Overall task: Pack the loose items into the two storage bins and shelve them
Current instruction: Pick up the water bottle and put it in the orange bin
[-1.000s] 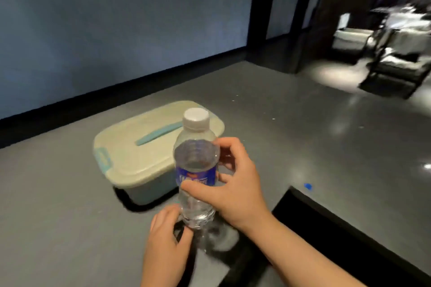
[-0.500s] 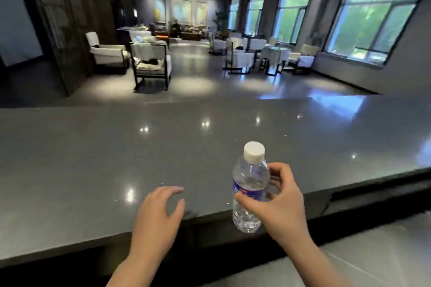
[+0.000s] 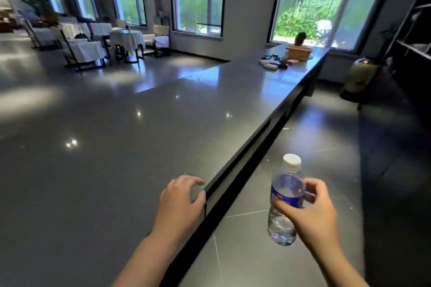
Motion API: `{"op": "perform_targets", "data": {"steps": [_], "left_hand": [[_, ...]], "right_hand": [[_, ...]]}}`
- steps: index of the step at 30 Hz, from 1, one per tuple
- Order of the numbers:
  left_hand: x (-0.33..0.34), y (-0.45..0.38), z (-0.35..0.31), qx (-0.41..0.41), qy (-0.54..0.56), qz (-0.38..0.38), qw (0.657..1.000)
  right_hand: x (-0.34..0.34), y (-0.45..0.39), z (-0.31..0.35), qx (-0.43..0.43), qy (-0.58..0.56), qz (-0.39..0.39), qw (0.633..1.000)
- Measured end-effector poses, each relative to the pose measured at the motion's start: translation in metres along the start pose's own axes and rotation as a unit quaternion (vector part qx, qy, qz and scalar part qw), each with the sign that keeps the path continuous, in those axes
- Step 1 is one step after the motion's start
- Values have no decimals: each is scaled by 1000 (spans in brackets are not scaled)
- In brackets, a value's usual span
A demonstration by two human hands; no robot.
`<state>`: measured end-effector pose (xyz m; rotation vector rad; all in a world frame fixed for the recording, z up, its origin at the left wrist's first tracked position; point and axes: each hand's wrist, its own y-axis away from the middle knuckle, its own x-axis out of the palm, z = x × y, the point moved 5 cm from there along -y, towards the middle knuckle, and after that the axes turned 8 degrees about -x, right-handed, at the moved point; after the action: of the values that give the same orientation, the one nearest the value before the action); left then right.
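Grey and glossy, the long tabletop runs away from you toward tall windows. Your left hand rests on the tabletop's near edge, fingers loosely bent and holding nothing. Your right hand is off the tabletop's side above the floor, fingers clamped round an upright water bottle. Small items and an orange planter lie at the tabletop's far end.
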<state>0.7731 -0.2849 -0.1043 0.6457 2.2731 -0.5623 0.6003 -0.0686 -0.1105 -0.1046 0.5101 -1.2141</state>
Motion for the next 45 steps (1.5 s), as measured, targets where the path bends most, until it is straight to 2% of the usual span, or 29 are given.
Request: {"op": "perform_targets", "data": {"steps": [6, 15, 23, 29, 34, 45], "left_hand": [[52, -108, -32, 57, -13, 34, 998], [161, -226, -113, 97, -25, 90, 991], [283, -313, -197, 72, -12, 96, 993], [350, -380, -252, 59, -9, 96, 994], [417, -458, -287, 38, 9, 89, 995], [544, -671, -394, 62, 22, 95, 993]], "right_hand": [[-11, -74, -19, 18, 26, -81, 996], [-41, -196, -84, 35, 45, -124, 991], [-79, -339, -161, 24, 49, -90, 994], [-94, -446, -207, 43, 49, -68, 996], [-99, -547, -246, 43, 44, -49, 997], [-105, -789, -316, 27, 26, -71, 997]]}}
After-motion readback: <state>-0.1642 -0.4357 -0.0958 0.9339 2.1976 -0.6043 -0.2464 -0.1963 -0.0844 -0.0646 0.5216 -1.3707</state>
